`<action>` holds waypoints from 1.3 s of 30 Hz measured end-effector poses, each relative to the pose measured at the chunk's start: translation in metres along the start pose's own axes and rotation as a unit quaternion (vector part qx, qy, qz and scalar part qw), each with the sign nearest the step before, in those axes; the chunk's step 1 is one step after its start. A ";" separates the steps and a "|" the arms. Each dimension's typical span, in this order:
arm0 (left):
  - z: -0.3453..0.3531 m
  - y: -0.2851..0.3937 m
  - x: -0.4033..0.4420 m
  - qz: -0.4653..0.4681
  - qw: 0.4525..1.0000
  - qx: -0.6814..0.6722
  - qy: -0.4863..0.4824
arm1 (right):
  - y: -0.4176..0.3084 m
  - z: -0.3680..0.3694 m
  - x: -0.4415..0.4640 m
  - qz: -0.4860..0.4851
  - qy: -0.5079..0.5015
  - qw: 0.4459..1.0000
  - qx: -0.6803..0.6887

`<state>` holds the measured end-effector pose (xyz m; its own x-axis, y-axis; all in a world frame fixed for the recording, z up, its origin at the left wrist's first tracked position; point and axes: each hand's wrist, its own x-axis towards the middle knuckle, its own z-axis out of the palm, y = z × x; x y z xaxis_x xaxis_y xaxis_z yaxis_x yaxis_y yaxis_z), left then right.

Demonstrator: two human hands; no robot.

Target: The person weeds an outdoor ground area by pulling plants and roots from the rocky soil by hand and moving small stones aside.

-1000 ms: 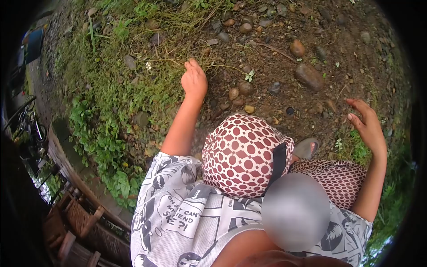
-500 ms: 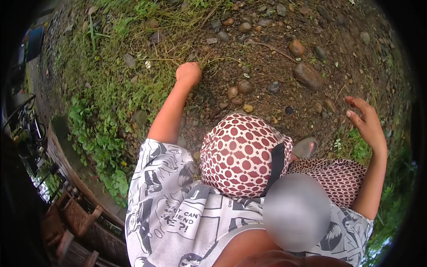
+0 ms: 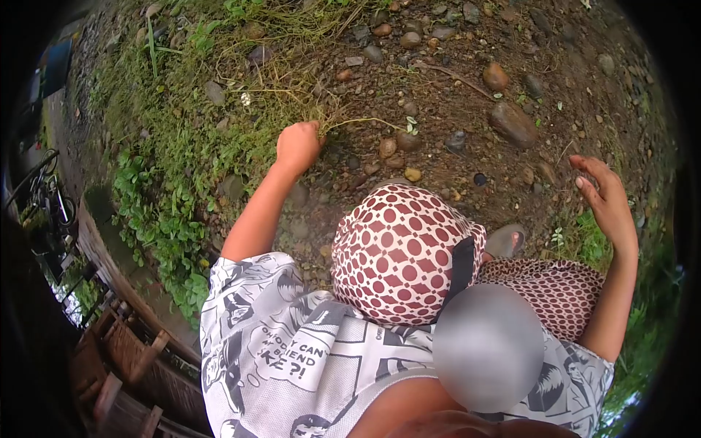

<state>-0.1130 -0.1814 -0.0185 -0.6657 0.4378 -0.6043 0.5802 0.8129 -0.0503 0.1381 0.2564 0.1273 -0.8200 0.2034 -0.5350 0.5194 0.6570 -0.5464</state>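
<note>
My left hand (image 3: 298, 148) is closed in a fist around a bunch of thin weeds (image 3: 332, 117) at the edge of the green growth. One long pale stem with small leaves at its tip (image 3: 411, 126) trails to the right across the soil from that bunch. The fingertips are partly hidden by the hand itself. Out to the right, my right hand (image 3: 607, 204) hangs above the ground near a small green plant (image 3: 590, 244). Its fingers are apart and slightly bent, with nothing between them.
Brown soil with scattered stones, among them a large oval stone (image 3: 513, 123) and a reddish stone (image 3: 495, 76), lies ahead. Low leafy plants (image 3: 164, 226) grow on the left, beside a wooden structure (image 3: 120, 350) and a bicycle-like thing (image 3: 55, 193). My patterned knee (image 3: 398, 255) is in front.
My left hand has drawn back toward my body and slightly left, with the weeds in it. The long stem now reaches lower over the stones. My right hand has hardly moved.
</note>
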 end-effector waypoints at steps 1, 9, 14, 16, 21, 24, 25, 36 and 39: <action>-0.002 -0.001 -0.014 -0.004 1.000 0.001 -0.007 | -0.001 0.001 0.001 -0.004 -0.001 1.000 0.004; 0.040 0.004 -0.085 0.007 0.988 0.029 -0.155 | -0.011 0.002 0.011 -0.019 -0.032 0.999 -0.014; 0.066 0.054 -0.061 0.105 0.988 -0.106 0.047 | -0.013 0.003 0.013 -0.031 -0.044 0.998 -0.038; 0.071 0.071 -0.037 0.101 0.982 -0.131 0.093 | -0.016 0.003 0.012 -0.021 -0.045 0.998 -0.034; 0.074 0.073 0.004 -0.015 0.980 -0.119 0.158 | -0.007 0.006 0.005 -0.021 -0.016 0.999 -0.026; 0.074 0.054 0.005 -0.079 0.980 -0.087 0.159 | -0.005 0.004 0.001 -0.005 -0.012 1.000 -0.014; 0.074 0.046 0.007 -0.101 0.982 -0.073 0.143 | -0.005 0.003 0.000 0.000 -0.009 1.000 -0.015; 0.059 0.019 0.041 -0.135 0.970 -0.073 0.187 | -0.001 0.000 0.005 0.028 0.016 0.999 -0.031; 0.046 0.010 0.055 -0.110 0.972 -0.035 0.206 | 0.004 0.000 0.004 0.025 0.014 0.999 -0.030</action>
<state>-0.1219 -0.1672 -0.0889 -0.9099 0.3547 -0.2152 0.3783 0.9223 -0.0795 0.1369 0.2599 0.1231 -0.8006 0.2559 -0.5418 0.5447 0.6878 -0.4799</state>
